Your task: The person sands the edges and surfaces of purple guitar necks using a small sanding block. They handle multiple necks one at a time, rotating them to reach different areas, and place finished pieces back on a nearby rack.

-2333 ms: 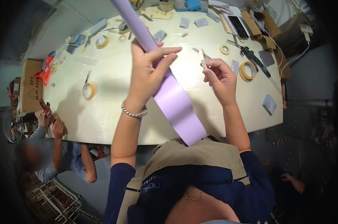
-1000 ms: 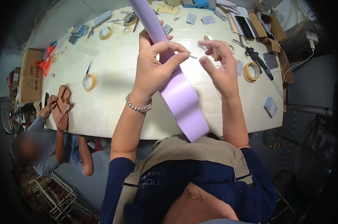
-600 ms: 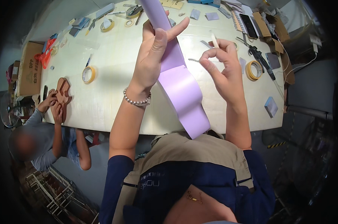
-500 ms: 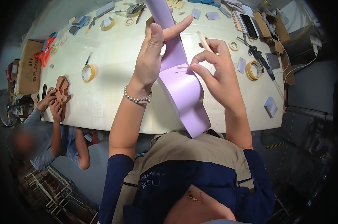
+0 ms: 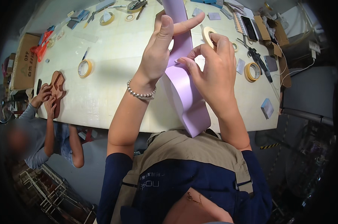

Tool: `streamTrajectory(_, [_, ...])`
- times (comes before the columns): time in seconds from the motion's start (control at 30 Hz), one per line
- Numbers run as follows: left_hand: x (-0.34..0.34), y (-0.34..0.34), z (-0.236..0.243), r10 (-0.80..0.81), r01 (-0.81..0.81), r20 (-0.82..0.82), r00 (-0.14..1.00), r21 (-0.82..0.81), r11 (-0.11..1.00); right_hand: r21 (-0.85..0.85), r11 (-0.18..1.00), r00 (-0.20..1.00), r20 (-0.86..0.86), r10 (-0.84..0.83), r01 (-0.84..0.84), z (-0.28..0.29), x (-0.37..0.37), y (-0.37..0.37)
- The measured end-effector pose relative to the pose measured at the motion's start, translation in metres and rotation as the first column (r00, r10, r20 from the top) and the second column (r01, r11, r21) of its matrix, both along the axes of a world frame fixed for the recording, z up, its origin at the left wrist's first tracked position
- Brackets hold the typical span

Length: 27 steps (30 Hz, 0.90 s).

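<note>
A lilac-painted guitar (image 5: 191, 99) stands tilted on edge before me, its lower end near my lap and its neck pointing away over the table. My left hand (image 5: 156, 54) is closed around the neck from the left, thumb raised and one finger stretched across it. In my right hand (image 5: 217, 61) a roll of pale masking tape (image 5: 206, 35) is held by the rear fingers. The right thumb and index finger touch the guitar where neck meets body; whether a strip of tape is between them is too small to tell.
On the white table (image 5: 113, 89) lie yellow tape rolls (image 5: 85, 68), (image 5: 252, 71), a black tool with a cable (image 5: 256, 56), a phone (image 5: 249, 28) and a blue-grey block (image 5: 267, 108). At the left, a co-worker's hands (image 5: 47, 99) hold a brown wooden guitar body (image 5: 58, 89).
My right thumb and index finger have moved left and slightly up onto the neck joint. The tape roll has turned to show more of its face. My left hand keeps its grip.
</note>
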<state>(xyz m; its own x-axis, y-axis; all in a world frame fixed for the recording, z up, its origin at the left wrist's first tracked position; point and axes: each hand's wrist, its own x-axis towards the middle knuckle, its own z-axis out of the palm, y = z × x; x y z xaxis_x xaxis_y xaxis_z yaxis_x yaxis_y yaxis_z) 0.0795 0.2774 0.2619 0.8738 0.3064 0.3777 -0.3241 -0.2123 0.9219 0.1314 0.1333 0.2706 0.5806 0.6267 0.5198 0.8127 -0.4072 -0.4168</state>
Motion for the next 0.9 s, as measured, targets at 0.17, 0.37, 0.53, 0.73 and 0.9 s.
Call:
streamTrajectory(0.17, [0.002, 0.000, -0.001, 0.030, -0.030, 0.004, 1.000, 0.018, 0.999, -0.079, 0.992, 0.995, 0.029, -0.101, 0.103, 0.003, -0.002, 0.007])
streamTrajectory(0.37, [-0.002, 0.007, -0.004, 0.055, -0.056, 0.008, 0.998, 0.044, 0.997, 0.017, 0.988, 0.968, -0.207, -0.144, 0.151, -0.028, 0.047, -0.031])
streamTrajectory(0.53, [-0.004, 0.008, -0.005, 0.060, -0.059, -0.012, 0.998, 0.070, 0.996, -0.503, 0.734, 0.867, 0.065, -0.494, 0.456, -0.153, 0.085, -0.135])
streamTrajectory(0.73, [0.003, 0.013, -0.022, 0.091, -0.090, -0.001, 0.996, 0.175, 0.981, -0.359, 0.819, 0.889, 0.078, -0.452, 0.448, -0.239, 0.095, -0.194])
streamTrajectory(0.9, [0.002, 0.006, -0.018, -0.019, 0.002, -0.099, 0.995, -0.170, 0.985, -0.277, 0.949, 0.974, -0.129, -0.189, 0.147, -0.214, 0.071, -0.134])
